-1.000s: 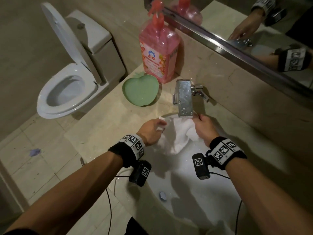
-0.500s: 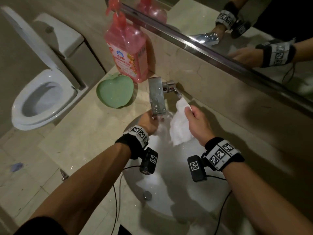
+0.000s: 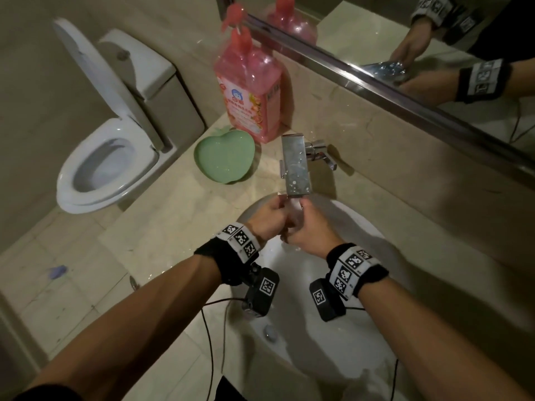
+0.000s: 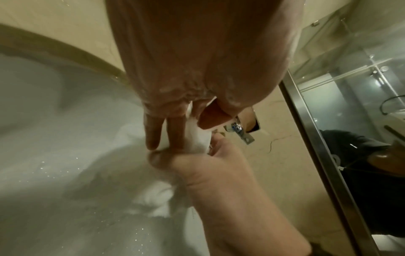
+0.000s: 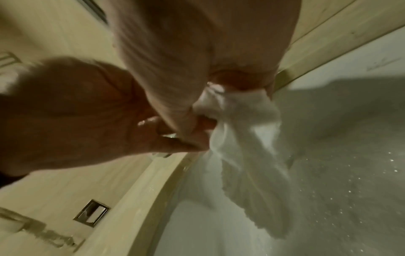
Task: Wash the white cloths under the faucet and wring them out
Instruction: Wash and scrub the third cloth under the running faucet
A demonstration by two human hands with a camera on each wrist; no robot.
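Both forearms reaching in over the white sink basin (image 3: pixel 362 357), wrist cameras slung under each wristband, cables trailing down; drain plug (image 3: pixel 270 332) low in the basin, droplets speckled across the bowl

Left hand (image 3: pixel 267 219) and right hand (image 3: pixel 311 231) pressed close together above the far part of the basin, right under the faucet (image 3: pixel 295 166). Both closed around one white cloth (image 5: pixel 245 138): left thumb and fingers (image 4: pixel 173 133) pinching a bunched upper part, right fist wrapped round the cloth just below, knuckles of the two touching. Loose end of the cloth hanging down from the right grip toward the bowl, not clear whether touching it. Skin on both wet and shiny

Faucet a flat rectangular chrome spout, tip directly above the hands, lever handle (image 3: pixel 322 154) off to its right at the wall. Running water not discernible

On the beige stone worktop (image 3: pixel 185 227), left of the faucet: green heart-shaped dish (image 3: pixel 224 159), then pink pump bottle (image 3: pixel 250 94) just behind it against the wall, upright. Mirror (image 3: pixel 419 39) with metal frame along the back wall, reflecting bottle and both wrists

Far left, beyond the worktop edge: white toilet (image 3: pixel 115 140), lid up, seat down, on tiled floor; small bluish scrap (image 3: pixel 58 272) on the tiles
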